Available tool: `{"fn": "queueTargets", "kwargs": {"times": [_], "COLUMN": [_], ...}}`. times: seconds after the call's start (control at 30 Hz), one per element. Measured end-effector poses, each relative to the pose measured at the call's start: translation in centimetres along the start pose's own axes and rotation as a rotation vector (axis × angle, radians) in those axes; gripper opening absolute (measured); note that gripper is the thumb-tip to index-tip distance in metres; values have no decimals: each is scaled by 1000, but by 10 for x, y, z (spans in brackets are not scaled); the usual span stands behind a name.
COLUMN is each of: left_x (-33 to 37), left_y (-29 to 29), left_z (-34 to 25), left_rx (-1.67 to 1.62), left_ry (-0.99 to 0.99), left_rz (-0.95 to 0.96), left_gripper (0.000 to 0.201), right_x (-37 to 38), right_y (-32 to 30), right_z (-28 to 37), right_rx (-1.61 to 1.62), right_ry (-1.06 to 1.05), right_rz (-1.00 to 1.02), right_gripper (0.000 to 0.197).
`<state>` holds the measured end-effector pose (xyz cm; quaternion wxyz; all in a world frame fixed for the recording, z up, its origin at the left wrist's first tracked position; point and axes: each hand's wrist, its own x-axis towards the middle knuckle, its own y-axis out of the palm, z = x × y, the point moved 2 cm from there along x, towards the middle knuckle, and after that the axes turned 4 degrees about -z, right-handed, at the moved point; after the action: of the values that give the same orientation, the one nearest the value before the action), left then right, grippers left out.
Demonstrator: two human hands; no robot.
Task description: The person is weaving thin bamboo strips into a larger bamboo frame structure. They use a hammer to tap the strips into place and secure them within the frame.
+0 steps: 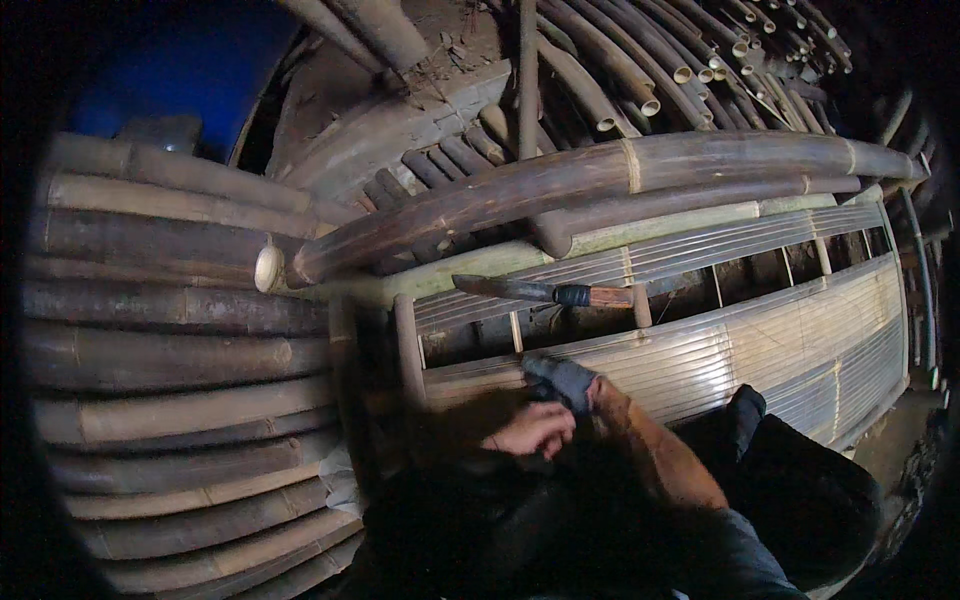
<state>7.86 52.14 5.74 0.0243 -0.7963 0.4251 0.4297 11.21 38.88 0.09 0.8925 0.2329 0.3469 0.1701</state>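
Note:
My right hand point(562, 381), in a grey and black glove, is over the near edge of a bamboo-strip bench point(790, 325). Its fingers are dark and hard to make out. Close below it is my bare left hand point(535, 431), fingers curled in, near the gloved palm; anything between them is hidden. Beyond both hands, a big knife point(545, 292) with a wooden handle and a black-wrapped neck lies across the bench's open gap, blade toward the left. My dark-clothed leg point(800, 480) rests on the bench's near side.
A thick bamboo pole point(580, 180) stretches along the bench's far side. Large bamboo culms point(180, 355) are stacked at the left. More cut poles point(660, 70) lie in a heap at the far right, behind an upright post point(528, 80). A blue sheet point(180, 80) hangs at the far left.

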Motion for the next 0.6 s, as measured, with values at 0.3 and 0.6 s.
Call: {"fn": "queueTargets", "kwargs": {"times": [0.3, 0.6], "left_x": [38, 120], "left_y": [-65, -70], "left_z": [-111, -130], "left_rx": [1458, 1687], "left_ry": [742, 736], "left_rz": [-668, -484], "left_gripper": [50, 54], "right_x": [-131, -250], "right_y": [-121, -216], "right_z": [52, -17], "right_rx": [-484, -275], "right_ry": [-477, -143], "right_rz": [-626, -1248], "right_gripper": [29, 35]}}
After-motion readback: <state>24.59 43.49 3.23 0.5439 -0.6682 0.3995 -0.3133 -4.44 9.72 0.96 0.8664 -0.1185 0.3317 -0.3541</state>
